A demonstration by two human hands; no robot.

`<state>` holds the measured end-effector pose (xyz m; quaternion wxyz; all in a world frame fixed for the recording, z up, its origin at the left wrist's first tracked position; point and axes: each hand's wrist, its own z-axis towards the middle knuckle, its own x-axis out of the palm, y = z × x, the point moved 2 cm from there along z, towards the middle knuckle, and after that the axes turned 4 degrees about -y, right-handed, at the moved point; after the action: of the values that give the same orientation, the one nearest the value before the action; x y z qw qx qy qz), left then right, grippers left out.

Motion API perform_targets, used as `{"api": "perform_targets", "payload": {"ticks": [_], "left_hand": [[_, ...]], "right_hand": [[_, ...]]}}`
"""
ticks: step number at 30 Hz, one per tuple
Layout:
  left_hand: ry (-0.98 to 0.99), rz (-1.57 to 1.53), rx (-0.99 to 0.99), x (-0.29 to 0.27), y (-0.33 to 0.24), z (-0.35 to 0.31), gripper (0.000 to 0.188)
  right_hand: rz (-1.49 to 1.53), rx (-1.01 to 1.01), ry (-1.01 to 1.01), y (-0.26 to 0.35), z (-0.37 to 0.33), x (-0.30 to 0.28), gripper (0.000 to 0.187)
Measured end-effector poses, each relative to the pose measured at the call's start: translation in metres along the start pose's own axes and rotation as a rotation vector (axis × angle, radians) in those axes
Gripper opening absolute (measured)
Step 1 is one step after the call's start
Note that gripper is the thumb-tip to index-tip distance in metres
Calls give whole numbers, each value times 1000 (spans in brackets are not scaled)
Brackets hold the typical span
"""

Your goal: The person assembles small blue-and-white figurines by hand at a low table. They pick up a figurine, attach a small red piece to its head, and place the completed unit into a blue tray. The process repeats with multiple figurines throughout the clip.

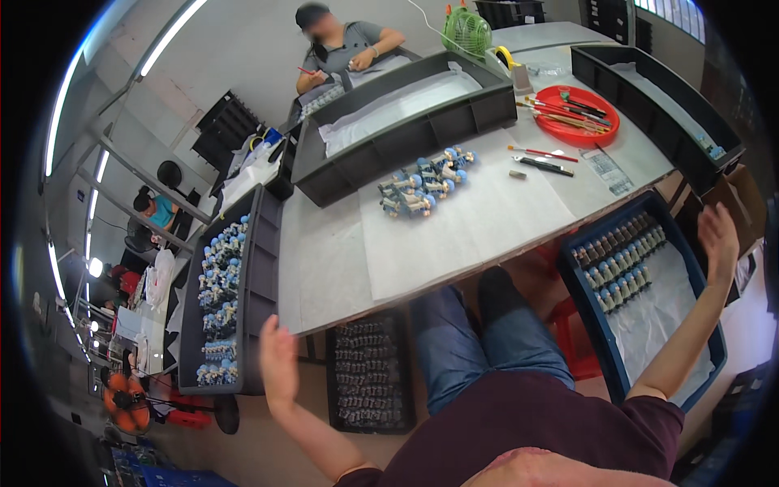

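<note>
My left hand [278, 363] is raised beside the table's near left corner, fingers stretched out and holding nothing. Close to it stands a dark grey crate [258, 284] with many small blue-capped figurines [221, 280] in it. My right hand [717, 242] is lifted at the far right, empty, its fingers apart, above the rim of a blue tray [586, 312]. Rows of small figurines [620, 266] stand in that tray on a white sheet. On the table lies a cluster of blue-capped figurines [426, 183], away from both hands.
A large grey crate [406, 134] lined with white sheet sits at the table's back. Right of it are a red dish [596, 134] of brushes, a cutter knife [544, 166] and another dark crate [649, 105]. A tray of dark pieces [369, 373] lies below. A co-worker [341, 49] sits opposite.
</note>
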<state>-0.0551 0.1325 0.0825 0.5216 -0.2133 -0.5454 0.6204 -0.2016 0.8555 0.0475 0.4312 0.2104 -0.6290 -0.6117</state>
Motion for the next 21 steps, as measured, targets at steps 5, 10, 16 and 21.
{"api": "perform_targets", "payload": {"ticks": [5, 10, 16, 21], "left_hand": [[421, 595, -51, 29, -59, -58, 77], [591, -280, 68, 32, -1, 18, 81], [320, 628, -405, 50, 12, 27, 79], [1078, -500, 56, 55, 44, 81, 82]], "right_hand": [[-337, -270, 572, 26, -81, 64, 57], [1231, 135, 1061, -7, -51, 92, 52], [-111, -276, 787, -23, -54, 133, 64], [1148, 215, 1653, -46, -29, 212, 61]]}}
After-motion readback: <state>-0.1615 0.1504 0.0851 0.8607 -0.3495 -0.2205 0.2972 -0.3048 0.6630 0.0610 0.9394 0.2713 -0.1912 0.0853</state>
